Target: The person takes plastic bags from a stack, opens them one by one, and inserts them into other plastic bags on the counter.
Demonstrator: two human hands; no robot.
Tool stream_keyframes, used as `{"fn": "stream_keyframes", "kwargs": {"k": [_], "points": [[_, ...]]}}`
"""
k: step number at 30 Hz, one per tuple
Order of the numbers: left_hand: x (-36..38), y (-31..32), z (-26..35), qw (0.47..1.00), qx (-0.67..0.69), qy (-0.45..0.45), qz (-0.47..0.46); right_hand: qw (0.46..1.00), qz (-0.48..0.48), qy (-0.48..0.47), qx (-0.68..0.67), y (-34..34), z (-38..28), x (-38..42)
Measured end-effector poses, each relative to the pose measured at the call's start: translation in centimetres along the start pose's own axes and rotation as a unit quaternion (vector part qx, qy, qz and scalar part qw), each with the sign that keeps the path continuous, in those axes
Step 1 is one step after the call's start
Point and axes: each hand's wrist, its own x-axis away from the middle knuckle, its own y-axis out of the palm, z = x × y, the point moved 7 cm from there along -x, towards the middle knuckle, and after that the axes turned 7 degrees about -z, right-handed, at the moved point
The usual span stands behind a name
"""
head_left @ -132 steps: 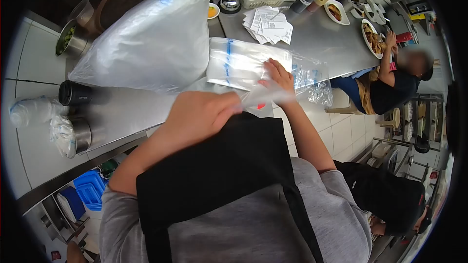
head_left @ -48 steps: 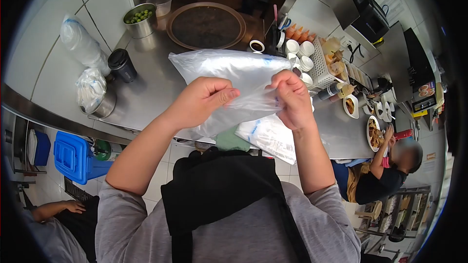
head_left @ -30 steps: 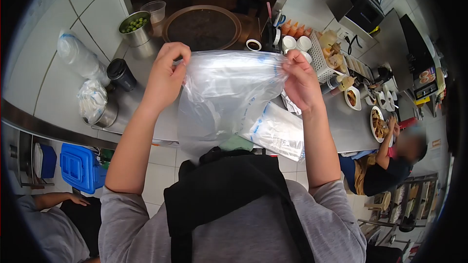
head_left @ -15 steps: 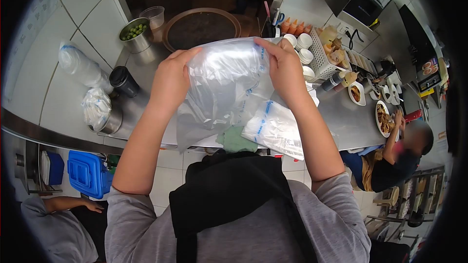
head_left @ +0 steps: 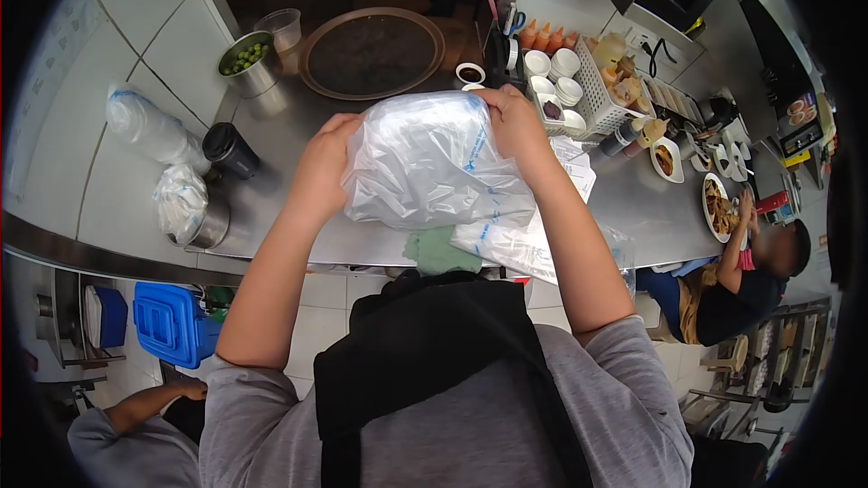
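A clear plastic bag (head_left: 425, 162) with blue print is stretched between my two hands above the steel counter. Something bulky and pale shows through it, but its kind cannot be made out. My left hand (head_left: 331, 162) grips the bag's left side, and my right hand (head_left: 517, 131) is closed on its upper right corner. Beneath the bag, near the counter's front edge, lie a green cloth (head_left: 443, 251) and a stack of flat plastic bags (head_left: 511, 244), partly covered by my right forearm.
A round brown tray (head_left: 371, 54) lies behind the bag. To the left stand a steel pot of green limes (head_left: 249, 63), a black tumbler (head_left: 230, 151) and a bagged stack of cups (head_left: 154, 122). White bowls (head_left: 566, 63) and a sauce basket (head_left: 601, 90) stand right. Another person (head_left: 741, 262) handles food.
The bag has come lower and its bottom has gathered up, uncovering more of the counter front. My hands have dropped slightly. A small bowl of dark sauce now shows beyond the bag.
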Motion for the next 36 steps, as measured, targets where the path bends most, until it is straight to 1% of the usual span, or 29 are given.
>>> {"fn": "stream_keyframes", "kwargs": {"k": [1, 8, 10, 11, 12, 13, 14, 15, 16, 17, 18, 19, 20, 21, 22, 23, 25, 26, 28, 29, 31, 32, 33, 34, 35, 36], "points": [[-0.1, 0.3, 0.2, 1.0, 0.003, 0.014, -0.028, 1.0, 0.003, -0.012, 0.013, 0.1, 0.1, 0.0], [0.3, 1.3, -0.9, 1.0, -0.015, 0.021, -0.004, 0.997, -0.017, -0.017, 0.071, 1.8, 2.2, -0.3], [0.1, 1.8, -1.1, 0.995, -0.093, 0.019, -0.016, 0.992, -0.034, -0.067, 0.098, 2.8, 3.0, 0.5], [0.2, 1.6, -1.3, 0.995, -0.094, 0.021, -0.011, 0.992, -0.031, -0.072, 0.1, 2.5, 3.7, 0.5], [0.6, 1.1, -2.1, 1.0, 0.007, 0.007, 0.01, 0.969, -0.111, 0.062, -0.212, 3.3, 6.5, 0.5], [1.1, 0.6, -2.5, 0.994, 0.109, -0.007, 0.03, 0.827, -0.179, 0.19, -0.498, 4.5, 5.6, 1.3], [1.5, 0.3, -2.3, 0.994, 0.108, -0.008, 0.033, 0.849, -0.165, 0.15, -0.479, 2.6, 3.7, 2.4], [2.1, -0.4, -2.2, 0.978, 0.198, -0.033, 0.048, 0.849, -0.168, 0.148, -0.479, 2.0, 3.0, 3.0], [2.7, -0.6, -2.4, 0.954, 0.286, -0.058, 0.063, 0.852, -0.148, 0.149, -0.479, 1.1, 3.0, 3.3], [3.3, -0.4, -2.3, 0.954, 0.286, -0.06, 0.066, 0.855, -0.129, 0.151, -0.478, 0.4, 3.3, 3.7], [4.0, -0.3, -2.4, 0.935, 0.336, -0.062, 0.091, 0.872, -0.131, 0.167, -0.441, 0.4, 4.2, 4.3], [4.5, 0.0, -2.6, 0.913, 0.385, -0.065, 0.116, 0.871, -0.136, 0.167, -0.441, 0.5, 5.0, 4.8], [4.9, 0.6, -2.5, 0.912, 0.385, -0.07, 0.118, 0.89, -0.142, 0.051, -0.431, 0.1, 4.5, 5.1], [5.3, 1.6, -2.6, 0.876, 0.458, -0.075, 0.126, 0.895, -0.147, -0.067, -0.416, 0.0, 4.5, 5.7], [5.4, 2.5, -2.6, 0.835, 0.527, -0.078, 0.136, 0.851, -0.131, 0.035, -0.507, 3.3, 9.8, 6.1], [5.3, 3.1, -2.4, 0.835, 0.526, -0.081, 0.143, 0.85, -0.138, 0.034, -0.507, 3.4, 8.5, 6.2], [5.5, 4.0, -2.9, 0.779, 0.583, -0.101, 0.207, 0.796, -0.07, 0.13, -0.586, 3.3, 5.9, 6.7], [5.7, 4.3, -3.4, 0.778, 0.582, -0.102, 0.216, 0.797, -0.079, 0.128, -0.586, 3.9, 6.0, 7.0], [5.8, 5.6, -4.7, 0.7, 0.673, -0.127, 0.204, 0.723, -0.022, 0.159, -0.672, 5.1, 8.2, 7.5], [5.9, 5.5, -5.0, 0.698, 0.672, -0.127, 0.212, 0.724, -0.031, 0.159, -0.671, 5.4, 8.7, 7.5], [6.3, 5.5, -5.8, 0.716, 0.638, -0.199, 0.202, 0.772, -0.017, 0.128, -0.622, 5.0, 8.4, 7.0], [6.3, 5.1, -5.8, 0.715, 0.637, -0.2, 0.208, 0.724, 0.013, 0.131, -0.677, 5.0, 8.5, 6.6], [6.2, 4.5, -5.5, 0.752, 0.594, -0.197, 0.204, 0.724, 0.007, 0.13, -0.677, 5.4, 8.3, 6.3], [6.0, 4.0, -5.3, 0.788, 0.549, -0.195, 0.199, 0.78, 0.07, 0.099, -0.615, 4.6, 8.7, 6.3], [6.0, 4.0, -5.4, 0.787, 0.55, -0.194, 0.203, 0.826, 0.134, 0.066, -0.543, 3.4, 8.8, 6.7], [5.8, 3.8, -5.4, 0.8, 0.536, -0.182, 0.199, 0.95, 0.069, 0.071, -0.296, 2.4, 8.2, 7.4]]}}
